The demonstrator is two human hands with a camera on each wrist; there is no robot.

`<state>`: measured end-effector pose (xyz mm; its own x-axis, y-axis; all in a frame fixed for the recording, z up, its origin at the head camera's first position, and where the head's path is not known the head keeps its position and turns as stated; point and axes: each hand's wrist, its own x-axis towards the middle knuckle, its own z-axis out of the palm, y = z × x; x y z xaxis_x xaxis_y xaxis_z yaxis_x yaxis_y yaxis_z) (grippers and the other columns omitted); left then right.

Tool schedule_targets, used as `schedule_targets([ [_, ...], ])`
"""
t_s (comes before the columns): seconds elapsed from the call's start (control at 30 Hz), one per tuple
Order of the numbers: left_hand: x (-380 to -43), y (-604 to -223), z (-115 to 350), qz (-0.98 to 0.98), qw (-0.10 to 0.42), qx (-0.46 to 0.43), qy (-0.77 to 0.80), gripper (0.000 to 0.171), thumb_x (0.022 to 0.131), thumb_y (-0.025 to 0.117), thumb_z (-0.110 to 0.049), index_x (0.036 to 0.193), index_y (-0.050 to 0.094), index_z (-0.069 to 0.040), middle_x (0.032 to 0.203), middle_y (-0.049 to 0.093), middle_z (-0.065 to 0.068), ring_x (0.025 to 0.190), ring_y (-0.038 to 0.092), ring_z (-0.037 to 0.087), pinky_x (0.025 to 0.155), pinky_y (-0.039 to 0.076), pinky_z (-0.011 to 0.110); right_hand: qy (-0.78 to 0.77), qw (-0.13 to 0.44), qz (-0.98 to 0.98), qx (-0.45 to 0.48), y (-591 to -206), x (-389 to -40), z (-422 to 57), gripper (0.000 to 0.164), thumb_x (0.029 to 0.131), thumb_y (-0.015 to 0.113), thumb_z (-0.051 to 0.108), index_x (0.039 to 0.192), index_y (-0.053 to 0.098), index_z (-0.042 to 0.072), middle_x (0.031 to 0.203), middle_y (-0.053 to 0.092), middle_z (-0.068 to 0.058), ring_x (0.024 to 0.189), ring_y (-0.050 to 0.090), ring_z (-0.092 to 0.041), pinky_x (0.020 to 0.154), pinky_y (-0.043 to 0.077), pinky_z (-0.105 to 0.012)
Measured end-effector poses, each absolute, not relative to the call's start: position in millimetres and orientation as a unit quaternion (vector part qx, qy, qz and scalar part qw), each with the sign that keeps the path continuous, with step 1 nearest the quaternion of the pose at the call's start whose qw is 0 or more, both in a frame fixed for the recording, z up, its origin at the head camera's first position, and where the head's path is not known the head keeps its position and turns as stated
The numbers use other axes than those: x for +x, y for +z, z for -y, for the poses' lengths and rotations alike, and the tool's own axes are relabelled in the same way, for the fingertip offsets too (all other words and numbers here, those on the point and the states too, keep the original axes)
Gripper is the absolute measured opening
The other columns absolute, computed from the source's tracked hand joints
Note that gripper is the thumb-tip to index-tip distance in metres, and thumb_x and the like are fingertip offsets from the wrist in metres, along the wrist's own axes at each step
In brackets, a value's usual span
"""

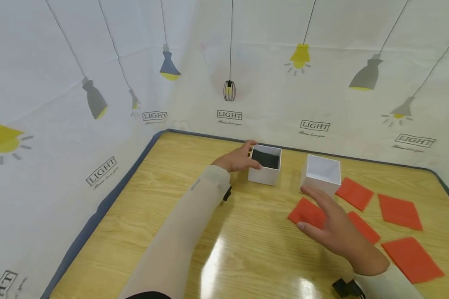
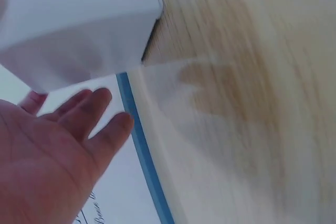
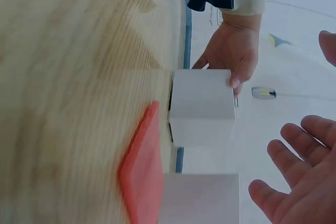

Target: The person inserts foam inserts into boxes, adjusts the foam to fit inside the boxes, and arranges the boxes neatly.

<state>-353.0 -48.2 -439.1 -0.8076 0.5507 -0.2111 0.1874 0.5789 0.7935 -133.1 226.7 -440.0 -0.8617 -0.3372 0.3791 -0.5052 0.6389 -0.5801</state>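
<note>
A white box (image 1: 263,176) with a dark piece (image 1: 265,158) lying inside it is held near the far edge of a wooden table (image 1: 164,207). Its left side is spanned by the left hand (image 1: 235,160), the thumb laid at the near rim and a finger at the back corner, so that the box is pinched between them. To its right, a little apart, a second white box (image 1: 320,182) is placed; no contents are seen in it. In front of that box the right hand (image 1: 333,230) is held above the table, thumb and fingers spread, with nothing grasped. Red squares (image 1: 400,211) are scattered around and below that hand. The held box could be tipped or dragged, it is judged, if its one gripped side were pulled; the second box might be knocked if the right fingertips, very near it, were swung forward. Behind, a pale lamp-printed backdrop (image 1: 194,104) is hung.
</note>
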Motion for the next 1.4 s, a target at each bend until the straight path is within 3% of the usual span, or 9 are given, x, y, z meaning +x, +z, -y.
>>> schedule_targets([
  [0.1, -353.2, -437.2, 42.2, -0.868, 0.213, 0.211, 0.395, 0.099, 0.093, 0.072, -0.036, 0.169, 0.011, -0.020, 0.173, 0.023, 0.014, 0.158, 0.029, 0.034, 0.126, 0.029, 0.053, 0.374, 0.124, 0.893, 0.220, -443.8, -125.6, -238.5, 0.084, 0.085, 0.087, 0.009, 0.158, 0.047, 0.011, 0.155, 0.053, -0.013, 0.141, 0.043, -0.001, 0.106, 0.026, -0.004],
  [0.2, -353.7, -436.3, 34.6, -0.874, 0.198, 0.213, 0.389, 0.103, 0.091, 0.073, -0.035, 0.169, 0.008, -0.016, 0.175, 0.019, 0.014, 0.160, 0.024, 0.033, 0.128, 0.025, 0.050, 0.401, 0.125, 0.883, 0.209, -446.5, -120.9, -249.1, 0.080, 0.086, 0.085, 0.004, 0.157, 0.046, 0.005, 0.157, 0.051, 0.003, 0.138, 0.039, 0.013, 0.105, 0.028, -0.002],
  [0.33, -349.1, -431.7, 25.4, -0.875, 0.161, 0.231, 0.394, 0.105, 0.091, 0.073, -0.036, 0.170, 0.007, -0.018, 0.178, 0.008, 0.009, 0.163, 0.013, 0.030, 0.129, 0.020, 0.052, 0.432, 0.126, 0.873, 0.188, -451.2, -116.9, -259.3, 0.078, 0.088, 0.081, -0.002, 0.157, 0.045, 0.003, 0.151, 0.048, 0.025, 0.135, 0.044, 0.013, 0.105, 0.035, -0.003],
  [0.37, -346.5, -429.5, 22.9, -0.872, 0.151, 0.238, 0.400, 0.104, 0.091, 0.073, -0.036, 0.170, 0.007, -0.021, 0.178, 0.005, 0.007, 0.164, 0.009, 0.029, 0.130, 0.019, 0.054, 0.435, 0.126, 0.873, 0.179, -452.2, -116.0, -261.1, 0.078, 0.088, 0.081, -0.002, 0.157, 0.046, 0.003, 0.150, 0.049, 0.024, 0.134, 0.046, 0.013, 0.104, 0.036, -0.003],
  [0.5, -331.3, -417.0, 6.0, -0.855, 0.116, 0.280, 0.421, 0.103, 0.092, 0.075, -0.041, 0.170, 0.007, -0.030, 0.179, -0.002, 0.000, 0.165, -0.006, 0.021, 0.129, 0.016, 0.057, 0.445, 0.118, 0.876, 0.146, -455.8, -114.8, -269.4, 0.074, 0.092, 0.078, 0.000, 0.158, 0.044, 0.003, 0.150, 0.056, -0.006, 0.130, 0.048, 0.013, 0.101, 0.039, -0.004],
  [0.6, -317.7, -410.6, -12.0, -0.837, 0.094, 0.319, 0.435, 0.101, 0.094, 0.075, -0.043, 0.170, 0.009, -0.030, 0.178, 0.001, 0.001, 0.165, 0.000, 0.021, 0.128, 0.022, 0.057, 0.453, 0.117, 0.874, 0.128, -458.3, -115.4, -274.1, 0.072, 0.094, 0.076, 0.001, 0.158, 0.044, 0.003, 0.147, 0.057, -0.014, 0.128, 0.049, 0.012, 0.100, 0.040, -0.004],
  [0.8, -298.8, -414.3, -48.1, -0.803, 0.077, 0.357, 0.472, 0.094, 0.096, 0.074, -0.036, 0.169, 0.016, -0.025, 0.175, 0.019, -0.003, 0.158, 0.029, 0.019, 0.126, 0.031, 0.046, 0.474, 0.106, 0.867, 0.107, -469.2, -118.3, -277.1, 0.069, 0.097, 0.075, 0.005, 0.159, 0.043, 0.004, 0.144, 0.054, 0.016, 0.124, 0.054, 0.010, 0.096, 0.045, -0.007],
  [1.03, -290.9, -433.2, -75.2, -0.802, 0.095, 0.306, 0.504, 0.087, 0.095, 0.076, -0.031, 0.167, 0.027, -0.023, 0.172, 0.030, -0.003, 0.156, 0.033, 0.020, 0.126, 0.032, 0.048, 0.480, 0.099, 0.867, 0.090, -480.0, -125.9, -270.3, 0.065, 0.097, 0.075, 0.006, 0.155, 0.047, 0.002, 0.152, 0.052, -0.020, 0.112, 0.064, 0.000, 0.086, 0.055, -0.017],
  [1.4, -289.3, -447.2, -104.9, -0.816, 0.119, 0.237, 0.514, 0.087, 0.094, 0.078, -0.036, 0.165, 0.030, -0.028, 0.168, 0.035, -0.004, 0.142, 0.046, 0.022, 0.121, 0.039, 0.051, 0.503, 0.053, 0.861, 0.057, -481.4, -125.0, -271.3, 0.064, 0.099, 0.073, 0.010, 0.156, 0.045, 0.001, 0.156, 0.048, -0.022, 0.107, 0.067, -0.009, 0.083, 0.057, -0.021],
])
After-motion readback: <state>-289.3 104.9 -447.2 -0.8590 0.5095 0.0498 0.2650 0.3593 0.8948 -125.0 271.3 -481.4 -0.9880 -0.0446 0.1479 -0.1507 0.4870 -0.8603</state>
